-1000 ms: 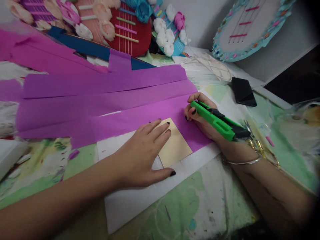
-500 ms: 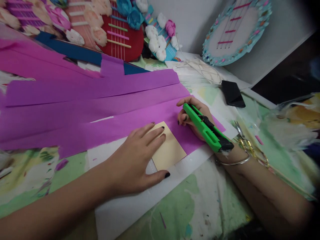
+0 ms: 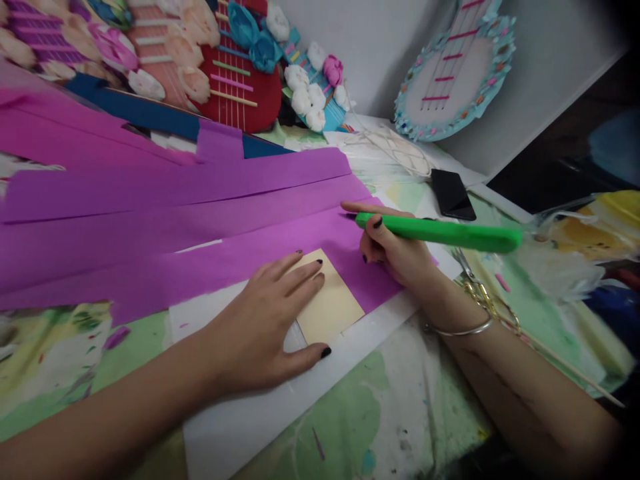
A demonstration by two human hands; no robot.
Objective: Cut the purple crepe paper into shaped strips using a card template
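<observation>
My left hand (image 3: 273,310) lies flat with its fingers spread, pressing on a square cream-coloured card (image 3: 330,297). Beneath the card runs a long sheet of purple crepe paper (image 3: 240,233) with several layers. A white sheet (image 3: 250,427) lies under the purple paper's near edge. Just right of the card, my right hand (image 3: 395,250) is closed around a green utility knife (image 3: 440,232). The dark blade tip points left, above the purple paper. Its handle reaches out to the right over the wrist.
Gold-handled scissors (image 3: 483,293) lie to the right, near a black phone (image 3: 453,193). Several decorated paper guitars stand along the back, among them a red one (image 3: 245,90) and a light-blue-rimmed one (image 3: 445,93). A plastic bag (image 3: 575,247) sits at far right.
The utility knife has turned in my right hand, from slanting across the wrist to nearly level, with its blade tip now showing at the left. My left hand stays on the card.
</observation>
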